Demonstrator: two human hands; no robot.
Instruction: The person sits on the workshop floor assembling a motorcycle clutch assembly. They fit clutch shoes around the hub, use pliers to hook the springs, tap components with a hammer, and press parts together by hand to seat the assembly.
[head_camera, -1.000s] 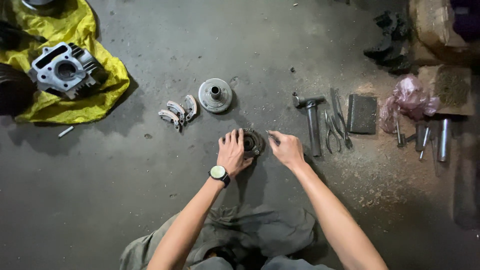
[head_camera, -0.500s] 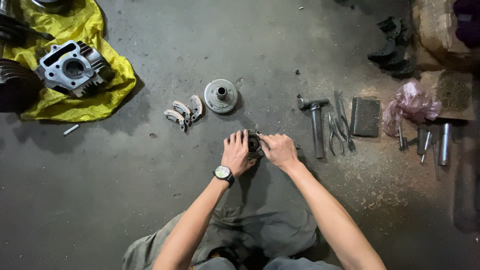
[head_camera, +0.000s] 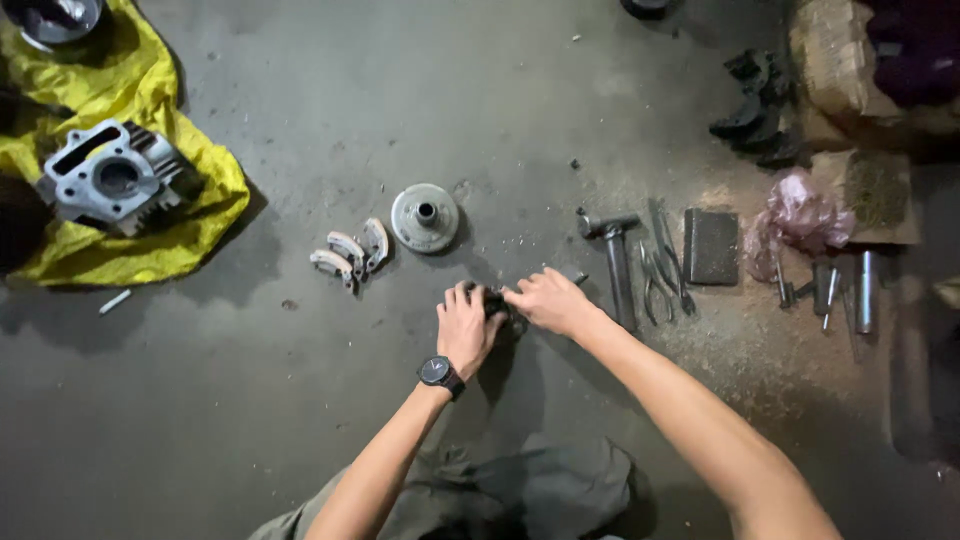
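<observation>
Both hands have drawn closer together since the earlier frame, and now I see them meeting over a small dark round metal part (head_camera: 497, 303) on the grey concrete floor (head_camera: 250, 400). My left hand (head_camera: 466, 327), a black wristwatch (head_camera: 438, 372) on its wrist, curls around the part's left side; my right hand (head_camera: 545, 299) pinches it from the right — both clamped on it, fingers closed. Just beyond, a round grey metal drum (head_camera: 425, 217) sits beside three curved pale brake shoes (head_camera: 350, 251). Right of the hands lie a steel hammer (head_camera: 612, 262) and pliers (head_camera: 660, 268). Far left, a finned grey engine cylinder (head_camera: 115, 178) rests on a yellow plastic sheet (head_camera: 170, 110).
</observation>
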